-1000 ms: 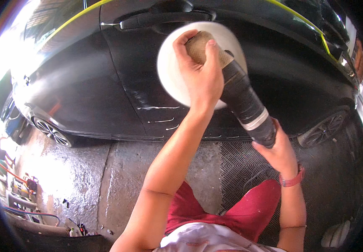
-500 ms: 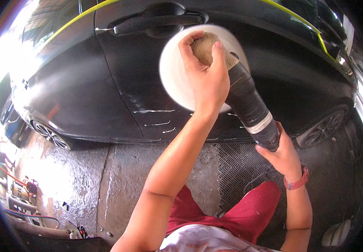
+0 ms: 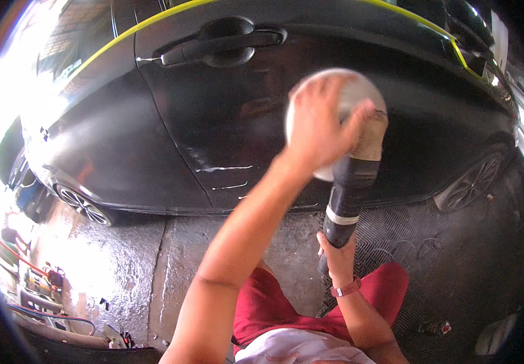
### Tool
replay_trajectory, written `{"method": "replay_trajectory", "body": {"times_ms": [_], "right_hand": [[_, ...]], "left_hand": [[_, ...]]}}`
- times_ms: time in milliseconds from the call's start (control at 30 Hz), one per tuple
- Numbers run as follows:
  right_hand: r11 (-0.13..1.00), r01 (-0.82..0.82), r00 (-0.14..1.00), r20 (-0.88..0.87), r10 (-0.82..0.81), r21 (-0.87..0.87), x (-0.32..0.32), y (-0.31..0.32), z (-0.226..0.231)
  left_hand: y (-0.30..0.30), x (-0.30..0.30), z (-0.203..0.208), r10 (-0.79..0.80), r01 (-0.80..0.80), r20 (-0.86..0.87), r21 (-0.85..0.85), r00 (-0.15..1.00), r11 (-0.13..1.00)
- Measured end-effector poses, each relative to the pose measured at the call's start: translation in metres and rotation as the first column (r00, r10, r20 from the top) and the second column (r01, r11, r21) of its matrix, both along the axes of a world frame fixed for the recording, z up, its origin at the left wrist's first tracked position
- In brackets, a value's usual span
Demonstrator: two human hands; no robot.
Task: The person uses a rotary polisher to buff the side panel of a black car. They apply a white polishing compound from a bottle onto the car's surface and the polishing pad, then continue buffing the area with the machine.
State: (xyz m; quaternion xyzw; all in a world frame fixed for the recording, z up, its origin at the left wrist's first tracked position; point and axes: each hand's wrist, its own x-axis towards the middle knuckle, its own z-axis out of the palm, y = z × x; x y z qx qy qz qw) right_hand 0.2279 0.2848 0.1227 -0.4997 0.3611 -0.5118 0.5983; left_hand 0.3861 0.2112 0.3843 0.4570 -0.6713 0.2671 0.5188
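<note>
A long car polisher [image 3: 359,176] with a black body and a white tape band is pressed against the black car door [image 3: 225,121]. Its round white pad [image 3: 368,91] lies on the door panel, right of and below the door handle [image 3: 225,45]. My left hand [image 3: 322,121] is over the tan-wrapped polisher head, thumb on its right side; the fingers are partly blurred. My right hand [image 3: 339,261] grips the rear end of the polisher, lower down. White polish streaks [image 3: 228,168] run across the lower door, left of the pad.
Yellow masking tape [image 3: 152,19] edges the windows. The car's wheels [image 3: 81,205] stand on either side. Underfoot are wet concrete [image 3: 122,261] and a black ribbed mat [image 3: 389,236], with a thin cord on it. An orange hose [image 3: 16,252] and assorted gear sit at lower left.
The polisher has moved right and slightly down across the door, and its body has swung from slanting to nearly upright. Both hands have gone with it; my right hand shifted left and lower.
</note>
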Motion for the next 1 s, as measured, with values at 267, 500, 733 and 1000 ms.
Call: {"method": "replay_trajectory", "body": {"times_ms": [267, 500, 733, 1000], "right_hand": [[0.993, 0.047, 0.984, -0.167, -0.065, -0.109, 0.005, -0.015, -0.020], [0.979, 0.030, 0.999, -0.010, -0.033, -0.202, 0.055, 0.013, 0.003], [0.996, 0.052, 0.998, -0.017, -0.053, -0.067, 0.025, -0.007, -0.017], [0.995, 0.096, 0.995, -0.037, -0.097, -0.028, -0.024, -0.042, -0.023]], "left_hand": [[-0.009, 0.152, 0.078, 0.663, -0.646, 0.111, -0.156, 0.741, 0.748], [-0.013, 0.144, 0.089, 0.725, -0.733, 0.141, 0.007, 0.675, 0.681], [-0.020, 0.150, 0.083, 0.732, -0.733, 0.103, -0.039, 0.674, 0.680], [-0.019, 0.153, 0.087, 0.707, -0.714, 0.114, 0.033, 0.698, 0.699]]}}
